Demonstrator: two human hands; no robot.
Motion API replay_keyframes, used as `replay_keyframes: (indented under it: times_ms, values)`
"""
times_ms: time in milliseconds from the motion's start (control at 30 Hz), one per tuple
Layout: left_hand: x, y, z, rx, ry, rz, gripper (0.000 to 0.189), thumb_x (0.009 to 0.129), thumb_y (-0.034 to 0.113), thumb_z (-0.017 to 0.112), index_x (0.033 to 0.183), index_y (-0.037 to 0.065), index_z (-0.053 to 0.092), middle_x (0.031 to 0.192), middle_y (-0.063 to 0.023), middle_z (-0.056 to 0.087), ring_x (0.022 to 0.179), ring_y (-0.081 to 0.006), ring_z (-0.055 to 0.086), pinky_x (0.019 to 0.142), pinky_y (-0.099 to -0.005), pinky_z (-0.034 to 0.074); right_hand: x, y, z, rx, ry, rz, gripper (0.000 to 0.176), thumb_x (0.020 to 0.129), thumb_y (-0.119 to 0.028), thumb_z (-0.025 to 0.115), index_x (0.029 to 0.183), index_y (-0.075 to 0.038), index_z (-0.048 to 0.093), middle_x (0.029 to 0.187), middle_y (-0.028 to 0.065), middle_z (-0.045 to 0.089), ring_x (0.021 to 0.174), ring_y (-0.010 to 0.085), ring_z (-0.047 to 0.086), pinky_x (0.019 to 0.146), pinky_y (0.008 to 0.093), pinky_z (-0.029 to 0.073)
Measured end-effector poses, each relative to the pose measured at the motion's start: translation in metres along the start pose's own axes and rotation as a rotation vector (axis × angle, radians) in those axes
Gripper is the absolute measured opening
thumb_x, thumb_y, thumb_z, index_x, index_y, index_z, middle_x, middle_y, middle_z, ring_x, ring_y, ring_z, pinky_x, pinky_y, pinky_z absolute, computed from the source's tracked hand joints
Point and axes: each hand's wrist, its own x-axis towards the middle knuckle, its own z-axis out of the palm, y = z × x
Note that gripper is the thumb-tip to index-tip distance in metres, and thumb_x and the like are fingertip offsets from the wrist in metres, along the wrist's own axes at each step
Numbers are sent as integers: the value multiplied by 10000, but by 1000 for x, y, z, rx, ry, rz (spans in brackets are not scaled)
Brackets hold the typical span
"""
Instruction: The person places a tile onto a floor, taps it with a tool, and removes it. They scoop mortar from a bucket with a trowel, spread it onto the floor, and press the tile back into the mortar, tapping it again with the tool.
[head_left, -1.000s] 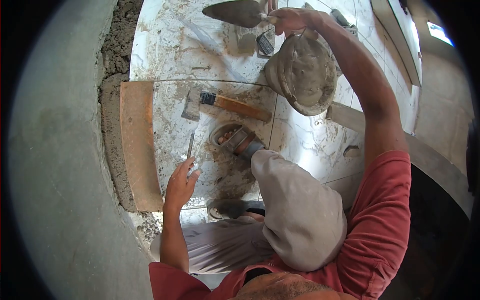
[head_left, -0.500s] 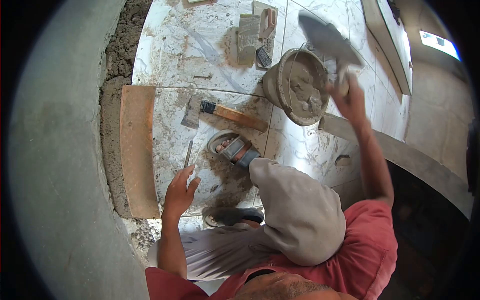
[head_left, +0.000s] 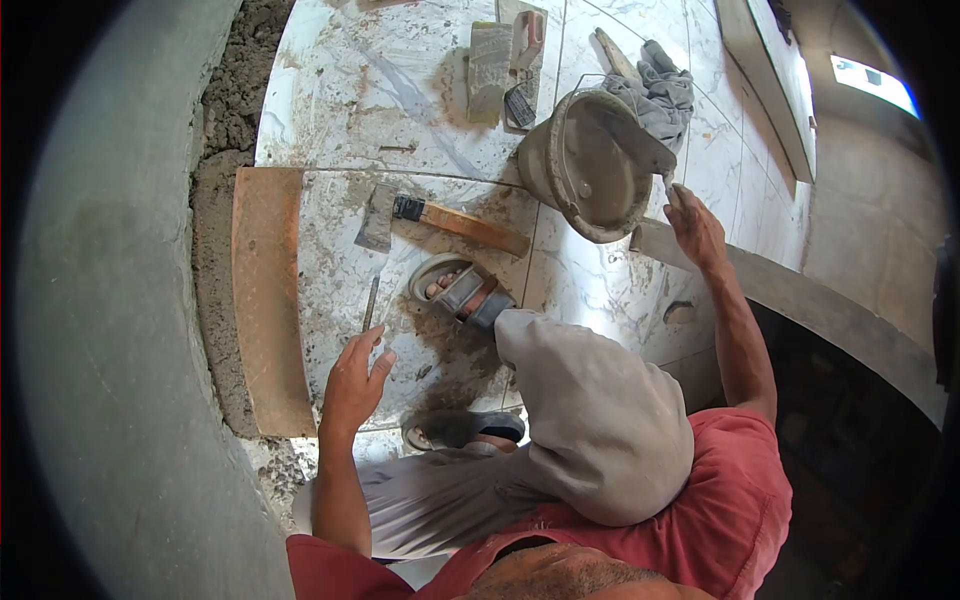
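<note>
My right hand (head_left: pixel 696 232) is closed around the handle of a trowel (head_left: pixel 652 153). The trowel's blade dips over the rim into a bucket (head_left: pixel 538 165) of wet grey mortar (head_left: pixel 605 195), and part of it is hidden there. My left hand (head_left: pixel 352 388) holds nothing, its fingers apart above the floor. Just beyond its fingertips lies a thin metal rod (head_left: pixel 371 303). A hatchet (head_left: pixel 466 226) with a wooden handle lies on the floor between the rod and the bucket.
A reddish-brown board (head_left: pixel 268 300) lies along a strip of mortar (head_left: pixel 215 270) by the grey wall (head_left: pixel 110 300). Floats (head_left: pixel 490 72) lie near the bucket, and a grey rag (head_left: pixel 662 95) lies behind it. My sandalled foot (head_left: pixel 462 290) is on the tiles.
My right hand has lowered the trowel from above the bucket's far side into the bucket. The mortar's surface looks smoother. My left hand has hardly moved.
</note>
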Motion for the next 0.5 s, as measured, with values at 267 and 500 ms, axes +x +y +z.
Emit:
replay_keyframes:
  times_ms: [267,500]
  values:
    - [-8,-4,1,15,-6,-55,424,893,273,552,1236,32,490,1118,-170,574,1027,-293,574,882,-368,433,-3,-32,32,269,-250,186,466,895,-316,526,1224,8,469,1021,256,616,988,409,583,840,411,464]
    - [-12,-6,5,32,-1,-37,414,895,270,547,1234,40,490,1109,-165,575,1023,-294,575,873,-368,437,-2,-83,13,738,-571,584,393,916,-385,493,1143,-66,456,676,33,466,510,90,465,386,274,405]
